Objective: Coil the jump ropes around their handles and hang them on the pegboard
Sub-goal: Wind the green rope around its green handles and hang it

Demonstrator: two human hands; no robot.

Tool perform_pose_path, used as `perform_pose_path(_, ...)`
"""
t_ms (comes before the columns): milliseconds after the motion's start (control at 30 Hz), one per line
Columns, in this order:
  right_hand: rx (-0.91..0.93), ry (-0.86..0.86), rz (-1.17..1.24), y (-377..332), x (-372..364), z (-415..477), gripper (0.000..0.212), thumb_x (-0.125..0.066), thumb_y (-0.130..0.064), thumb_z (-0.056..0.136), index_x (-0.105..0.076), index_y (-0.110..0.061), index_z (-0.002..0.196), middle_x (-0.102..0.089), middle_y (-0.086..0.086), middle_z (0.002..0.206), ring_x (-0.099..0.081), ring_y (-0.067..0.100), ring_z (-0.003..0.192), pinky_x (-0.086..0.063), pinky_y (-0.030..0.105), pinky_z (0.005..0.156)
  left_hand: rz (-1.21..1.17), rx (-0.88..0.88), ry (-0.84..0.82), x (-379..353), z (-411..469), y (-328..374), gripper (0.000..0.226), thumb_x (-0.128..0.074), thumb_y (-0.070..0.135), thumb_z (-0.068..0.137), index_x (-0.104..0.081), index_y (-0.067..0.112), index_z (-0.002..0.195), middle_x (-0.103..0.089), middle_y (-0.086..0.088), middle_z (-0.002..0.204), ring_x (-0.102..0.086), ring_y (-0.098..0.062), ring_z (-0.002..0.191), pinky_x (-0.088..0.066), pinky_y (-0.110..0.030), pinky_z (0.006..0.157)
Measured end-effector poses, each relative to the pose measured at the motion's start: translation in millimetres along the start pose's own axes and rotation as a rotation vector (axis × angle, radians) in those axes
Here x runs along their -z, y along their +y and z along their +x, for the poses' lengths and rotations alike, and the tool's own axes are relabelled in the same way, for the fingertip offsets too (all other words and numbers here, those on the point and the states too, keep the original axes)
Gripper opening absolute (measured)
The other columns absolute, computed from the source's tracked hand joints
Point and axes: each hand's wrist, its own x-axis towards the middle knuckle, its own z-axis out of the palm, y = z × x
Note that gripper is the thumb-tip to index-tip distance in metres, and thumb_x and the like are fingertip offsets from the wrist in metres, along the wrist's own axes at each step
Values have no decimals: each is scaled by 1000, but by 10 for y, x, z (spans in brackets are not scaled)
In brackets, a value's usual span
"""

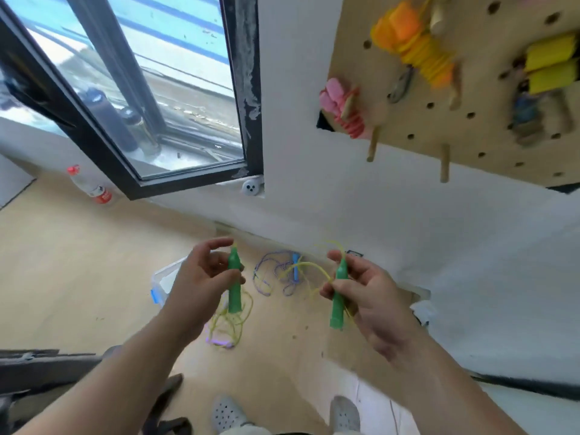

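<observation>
Nearest to you, your left hand (201, 277) pinches one green handle (234, 284) about mid-length between thumb and fingers, with the index finger lifted and curled above its tip. Your right hand (361, 293) closes round the other green handle (339, 296), fingers wrapped behind it and thumb at its front; both handles stand roughly upright and well apart.

The yellow rope (230, 321) runs from the handle tips, loops loosely just beside your right fingers, and hangs in a slack tangle below your left fingers. It looks thin, light and limp, likely springy enough to uncoil if you let go, so I would keep tension on each wrap. The handles look like stiff, smooth plastic; gripping at the middle leaves the ends free for winding.

Beyond your fingertips, on the floor, lies a blue jump rope (282, 274), still loose.

Farthest, up and to the right of your right hand, the pegboard (470, 127) already carries coiled ropes, with a bare wooden peg (444, 164) at its lower edge that looks free.
</observation>
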Motion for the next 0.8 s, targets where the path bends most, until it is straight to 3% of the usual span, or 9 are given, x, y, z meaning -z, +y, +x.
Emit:
perform_pose_path(133, 161, -42, 1, -411, 602, -582, 47, -48, 19, 91, -66, -11, 123, -58, 6, 88, -68, 23, 74, -59, 32, 80, -113, -116, -46, -538, -524, 388, 42, -48, -19, 87, -66, 3, 118, -61, -18, 83, -62, -31, 68, -55, -43, 70)
perform_pose_path(233, 284, -55, -147, -637, 1151, -969, 52, -52, 19, 89, -66, -18, 123, -61, 1, 87, -71, 26, 81, -58, 29, 80, -221, -146, -60, -1006, -941, 503, 43, -42, -18, 89, -63, 1, 121, -59, -19, 85, -60, -30, 67, -54, -40, 61)
perform_pose_path(367, 315, 65, -612, -607, 1911, -1264, 37, -69, 2, 88, -73, -29, 107, -72, -10, 95, -70, 15, 91, -56, 24, 76, -190, -47, -39, -1622, -1311, 321, 42, -40, -12, 92, -66, 5, 120, -57, -17, 87, -56, -28, 62, -48, -38, 59)
perform_pose_path(467, 351, 235, -1059, -386, 2458, -1341, 21, -74, -20, 86, -72, -31, 104, -69, -17, 102, -62, 14, 103, -51, 37, 90, -143, 124, 35, -2038, -1509, 113, 31, -43, -4, 95, -70, 8, 106, -53, -13, 80, -48, -24, 56, -46, -35, 58)
perform_pose_path(533, 302, 320, -1180, -294, 2749, -1433, 17, -71, -29, 88, -71, -32, 105, -69, -17, 98, -59, 18, 103, -50, 40, 88, -120, 212, 46, -2236, -1646, 15, 21, -47, 3, 99, -67, 9, 99, -49, -9, 73, -43, -23, 53, -45, -33, 57)
perform_pose_path(700, 188, 372, -1203, -212, 3230, -1718, 5, -68, -34, 91, -65, -30, 94, -68, -12, 90, -62, 14, 82, -51, 33, 71, 2, 180, -31, -2396, -1953, -127, 14, -53, 10, 101, -65, 12, 95, -53, -9, 74, -49, -25, 56, -45, -37, 61)
perform_pose_path(800, 152, 357, -852, -190, 3320, -1834, 2, -70, -27, 93, -69, -26, 93, -69, -10, 86, -62, 9, 74, -44, 26, 63, 87, 125, -126, -2452, -2100, -145, 14, -51, 6, 101, -65, 10, 102, -60, -11, 78, -55, -26, 62, -46, -38, 64)
